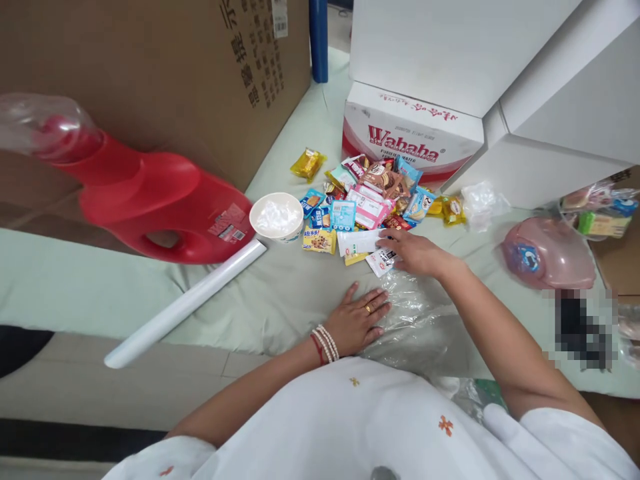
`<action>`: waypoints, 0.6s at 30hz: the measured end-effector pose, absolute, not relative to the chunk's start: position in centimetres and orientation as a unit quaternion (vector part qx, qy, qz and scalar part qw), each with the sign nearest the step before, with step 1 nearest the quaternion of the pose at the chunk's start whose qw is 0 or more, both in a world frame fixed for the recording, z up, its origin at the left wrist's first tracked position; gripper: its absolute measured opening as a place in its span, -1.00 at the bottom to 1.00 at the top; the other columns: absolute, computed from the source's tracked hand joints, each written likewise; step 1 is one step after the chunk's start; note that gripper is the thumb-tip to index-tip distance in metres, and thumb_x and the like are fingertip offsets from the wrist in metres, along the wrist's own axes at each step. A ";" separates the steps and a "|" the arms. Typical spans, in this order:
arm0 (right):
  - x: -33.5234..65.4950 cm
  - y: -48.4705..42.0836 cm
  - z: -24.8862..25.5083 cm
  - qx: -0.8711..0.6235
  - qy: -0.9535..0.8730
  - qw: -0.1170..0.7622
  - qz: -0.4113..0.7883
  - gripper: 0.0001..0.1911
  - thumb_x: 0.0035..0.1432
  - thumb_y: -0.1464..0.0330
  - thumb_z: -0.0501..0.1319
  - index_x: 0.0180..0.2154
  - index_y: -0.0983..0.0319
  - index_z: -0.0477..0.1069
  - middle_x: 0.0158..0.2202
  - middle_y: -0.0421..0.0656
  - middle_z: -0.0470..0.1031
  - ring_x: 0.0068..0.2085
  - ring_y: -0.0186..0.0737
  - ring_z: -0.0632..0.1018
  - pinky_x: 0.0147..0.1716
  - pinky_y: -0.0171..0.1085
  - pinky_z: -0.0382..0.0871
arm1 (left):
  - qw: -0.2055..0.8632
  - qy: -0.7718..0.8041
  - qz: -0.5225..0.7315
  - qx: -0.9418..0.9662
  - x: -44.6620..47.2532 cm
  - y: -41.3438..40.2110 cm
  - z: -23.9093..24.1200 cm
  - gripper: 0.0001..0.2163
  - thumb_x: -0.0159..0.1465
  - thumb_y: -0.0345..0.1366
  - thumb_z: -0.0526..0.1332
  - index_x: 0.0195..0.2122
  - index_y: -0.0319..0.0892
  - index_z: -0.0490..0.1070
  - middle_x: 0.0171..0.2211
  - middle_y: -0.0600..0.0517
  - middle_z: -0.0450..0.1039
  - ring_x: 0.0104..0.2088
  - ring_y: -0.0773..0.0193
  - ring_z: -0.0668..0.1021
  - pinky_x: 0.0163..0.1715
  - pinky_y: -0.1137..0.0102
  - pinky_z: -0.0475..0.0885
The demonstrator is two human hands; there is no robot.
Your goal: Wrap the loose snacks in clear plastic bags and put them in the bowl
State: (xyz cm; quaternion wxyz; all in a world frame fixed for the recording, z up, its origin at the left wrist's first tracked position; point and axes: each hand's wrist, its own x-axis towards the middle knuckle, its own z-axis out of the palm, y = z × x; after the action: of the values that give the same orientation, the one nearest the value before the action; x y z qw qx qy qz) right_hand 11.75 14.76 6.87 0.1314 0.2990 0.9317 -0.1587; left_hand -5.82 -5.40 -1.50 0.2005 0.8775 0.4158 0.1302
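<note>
My left hand (359,321) lies flat with fingers spread on a clear plastic bag (423,327) on the pale green sheet. It wears a ring and bead bracelets. My right hand (410,252) reaches forward to the near edge of a heap of small snack packets (367,203). Its fingers curl over a white packet (380,261); whether they grip it I cannot make out.
A red detergent jug (160,203) lies on its side at the left, with a white tube (185,303) and a white cup (277,217) beside it. A Wahaha carton (405,137), white boxes, a brown carton (150,67) and a pink dome-shaped thing (547,253) surround the sheet.
</note>
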 end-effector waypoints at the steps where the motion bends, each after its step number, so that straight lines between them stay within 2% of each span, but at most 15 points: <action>1: 12.3 14.5 6.8 0.315 0.926 0.150 -0.142 -0.28 0.16 0.49 0.28 0.34 0.18 0.25 0.35 0.04 0.24 0.26 0.05 0.41 0.04 -0.18 0.39 | 0.204 0.416 0.132 0.876 -5.8 -5.4 -1.5 -0.49 0.52 -0.01 -0.06 0.40 -0.08 0.20 0.46 -0.08 0.14 0.47 0.17 0.16 0.44 -0.04 -0.49; 5: 13.9 14.0 7.1 0.345 0.915 0.187 -0.091 -0.36 0.21 0.43 0.22 0.32 0.19 0.28 0.23 0.06 0.38 0.14 0.05 0.50 -0.13 -0.21 0.41 | 0.203 0.416 0.128 0.877 -5.9 -5.3 -1.5 -0.49 0.51 -0.01 -0.05 0.41 -0.08 0.18 0.46 -0.09 0.14 0.48 0.15 0.16 0.45 -0.07 -0.42; 8: 14.7 14.1 8.2 0.354 0.920 0.150 -0.078 -0.42 0.25 0.32 0.23 0.29 0.19 0.30 0.24 0.06 0.38 0.11 0.05 0.51 -0.15 -0.22 0.39 | 0.196 0.414 0.126 0.880 -6.0 -5.3 -1.5 -0.49 0.51 -0.01 -0.05 0.42 -0.06 0.18 0.46 -0.09 0.15 0.48 0.13 0.16 0.46 -0.09 -0.36; 13: 12.4 13.9 9.5 0.393 0.911 0.104 -0.073 -0.37 0.30 0.14 0.22 0.32 0.21 0.23 0.21 0.07 0.40 0.01 0.04 0.56 -0.21 -0.21 0.39 | 0.186 0.418 0.131 0.880 -6.0 -5.4 -1.7 -0.49 0.51 -0.01 -0.03 0.41 -0.07 0.19 0.45 -0.09 0.17 0.47 0.14 0.18 0.46 -0.06 -0.36; 18: 7.3 13.5 7.6 0.356 0.919 0.155 -0.063 -0.40 0.25 0.21 0.27 0.25 0.29 0.30 0.20 0.14 0.39 0.06 0.10 0.55 -0.18 -0.17 0.43 | 0.185 0.421 0.130 0.879 -5.9 -5.4 -1.7 -0.49 0.52 0.00 -0.05 0.41 -0.06 0.19 0.46 -0.06 0.16 0.48 0.17 0.16 0.46 -0.04 -0.42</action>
State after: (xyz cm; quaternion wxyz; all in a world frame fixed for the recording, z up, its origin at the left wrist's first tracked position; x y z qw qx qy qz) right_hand 7.31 13.46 7.64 0.1551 0.3563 0.9193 -0.0627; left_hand -5.93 -5.40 -1.70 0.1846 0.8785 0.4211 0.1298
